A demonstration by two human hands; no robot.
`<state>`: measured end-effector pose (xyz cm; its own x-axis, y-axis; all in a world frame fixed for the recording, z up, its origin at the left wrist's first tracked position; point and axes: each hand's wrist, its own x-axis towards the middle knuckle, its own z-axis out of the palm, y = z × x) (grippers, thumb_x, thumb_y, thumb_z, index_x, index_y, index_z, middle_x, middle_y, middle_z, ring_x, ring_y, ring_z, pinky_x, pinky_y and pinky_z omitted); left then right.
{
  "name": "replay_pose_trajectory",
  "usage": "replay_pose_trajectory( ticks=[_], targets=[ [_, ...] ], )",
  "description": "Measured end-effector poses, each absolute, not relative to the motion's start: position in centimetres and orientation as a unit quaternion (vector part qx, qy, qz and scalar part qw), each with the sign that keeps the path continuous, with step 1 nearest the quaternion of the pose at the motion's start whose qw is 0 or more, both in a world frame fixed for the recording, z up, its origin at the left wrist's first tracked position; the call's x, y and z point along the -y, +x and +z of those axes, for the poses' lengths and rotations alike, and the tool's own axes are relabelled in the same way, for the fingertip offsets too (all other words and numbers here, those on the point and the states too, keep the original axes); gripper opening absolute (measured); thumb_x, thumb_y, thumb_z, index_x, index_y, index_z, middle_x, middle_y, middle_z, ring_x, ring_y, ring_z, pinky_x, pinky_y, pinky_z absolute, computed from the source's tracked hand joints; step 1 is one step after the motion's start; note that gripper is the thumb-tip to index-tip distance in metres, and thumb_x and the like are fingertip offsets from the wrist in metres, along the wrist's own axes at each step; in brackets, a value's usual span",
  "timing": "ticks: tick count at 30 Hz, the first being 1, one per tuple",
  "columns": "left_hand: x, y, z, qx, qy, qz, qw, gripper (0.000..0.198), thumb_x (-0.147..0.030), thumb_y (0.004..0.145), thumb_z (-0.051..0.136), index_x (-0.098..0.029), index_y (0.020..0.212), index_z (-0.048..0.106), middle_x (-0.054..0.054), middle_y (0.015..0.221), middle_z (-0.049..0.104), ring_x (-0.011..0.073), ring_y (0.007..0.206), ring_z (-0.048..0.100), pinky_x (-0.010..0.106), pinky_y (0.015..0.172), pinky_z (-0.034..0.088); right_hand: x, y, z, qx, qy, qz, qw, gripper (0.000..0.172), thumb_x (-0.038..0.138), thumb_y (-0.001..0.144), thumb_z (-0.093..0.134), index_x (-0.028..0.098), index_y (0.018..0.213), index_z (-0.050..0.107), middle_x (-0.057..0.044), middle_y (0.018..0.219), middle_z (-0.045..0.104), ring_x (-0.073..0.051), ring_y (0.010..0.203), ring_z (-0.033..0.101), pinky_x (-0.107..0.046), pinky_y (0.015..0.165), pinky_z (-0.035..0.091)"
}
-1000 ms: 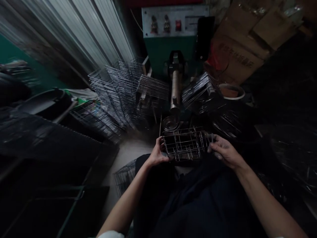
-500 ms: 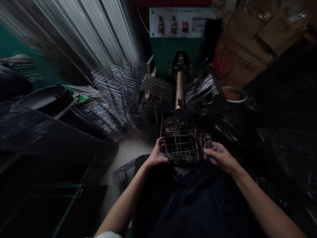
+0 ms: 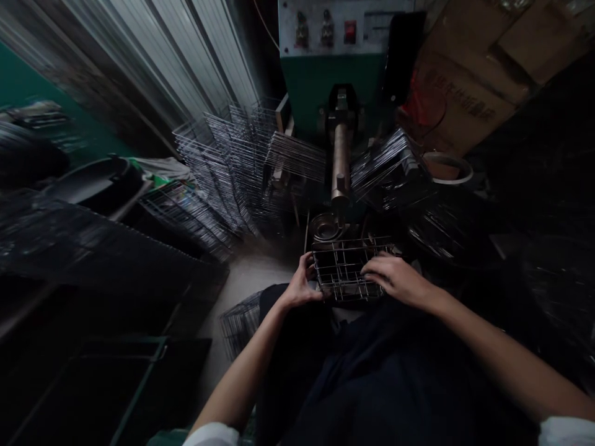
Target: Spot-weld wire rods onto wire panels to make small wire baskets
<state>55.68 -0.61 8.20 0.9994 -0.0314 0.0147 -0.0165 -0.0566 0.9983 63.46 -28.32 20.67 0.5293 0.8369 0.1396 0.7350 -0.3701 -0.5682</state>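
A small wire basket (image 3: 344, 267) of thin crossed metal wires is held above my lap, just below the machine's copper-coloured arm. My left hand (image 3: 301, 286) grips its left end, thumb at the near edge and fingers at the far corner. Over the basket's right part lies my right hand (image 3: 395, 279), palm down, with its fingers bent together at the wires. Whatever sits under those fingertips is hidden. Beneath the tip of the copper-coloured arm (image 3: 341, 162) is a round metal piece (image 3: 325, 228), close beyond the basket.
A green machine (image 3: 307, 87) with a switch panel (image 3: 372, 28) stands ahead. Stacks of wire grids (image 3: 218, 167) lean at its left, and bundled wire pieces (image 3: 383, 164) lie right of the arm. Cardboard boxes (image 3: 469, 105) and a round tub (image 3: 449, 168) are farther right.
My right hand has moved left from the basket's right end onto its wires, turning palm down. The small grey piece in its fingers earlier no longer shows. My left hand keeps its grip.
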Motion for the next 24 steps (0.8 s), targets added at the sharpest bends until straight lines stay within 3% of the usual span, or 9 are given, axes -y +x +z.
replay_pose_trajectory(
  ticks=[4,7,13,24],
  targets=[
    [0.5,55.7,8.2,0.020,0.720,0.001,0.694,0.111,-0.024,0.050,0.092,-0.035,0.138,0.025,0.010,0.143,0.035,0.0301,0.125,0.053,0.055,0.109,0.042,26.9,62.8,19.4,0.521,-0.845,0.001,0.122,0.021,0.008,0.094,0.054,0.016,0.107,0.069,-0.009,0.094,0.071,-0.025,0.093,0.061,-0.039,0.084,0.050],
    [0.2,55.7,8.0,0.015,0.715,0.005,0.699,0.111,-0.024,0.051,0.092,-0.036,0.138,0.024,0.009,0.141,0.035,0.0299,0.124,0.054,0.055,0.107,0.043,26.6,62.2,19.0,0.535,-0.841,-0.063,0.059,0.029,0.002,0.090,0.053,0.014,0.112,0.069,-0.010,0.094,0.072,-0.027,0.094,0.060,-0.040,0.082,0.050],
    [-0.1,55.7,7.5,0.021,0.720,0.038,0.693,0.112,-0.023,0.050,0.092,-0.036,0.138,0.023,0.010,0.142,0.035,0.0302,0.128,0.051,0.054,0.110,0.041,26.7,62.1,18.0,0.546,-0.815,-0.160,0.108,0.035,-0.001,0.090,0.050,0.010,0.117,0.069,-0.010,0.104,0.074,-0.025,0.095,0.060,-0.037,0.083,0.051],
    [-1.7,58.0,6.4,0.024,0.737,0.059,0.673,0.115,-0.026,0.052,0.092,-0.036,0.142,0.020,0.013,0.147,0.033,0.0337,0.132,0.048,0.055,0.110,0.041,25.7,64.4,16.2,0.537,-0.816,-0.176,0.123,0.044,-0.002,0.086,0.052,0.013,0.124,0.067,-0.009,0.114,0.073,-0.025,0.100,0.063,-0.041,0.089,0.052]
  ],
)
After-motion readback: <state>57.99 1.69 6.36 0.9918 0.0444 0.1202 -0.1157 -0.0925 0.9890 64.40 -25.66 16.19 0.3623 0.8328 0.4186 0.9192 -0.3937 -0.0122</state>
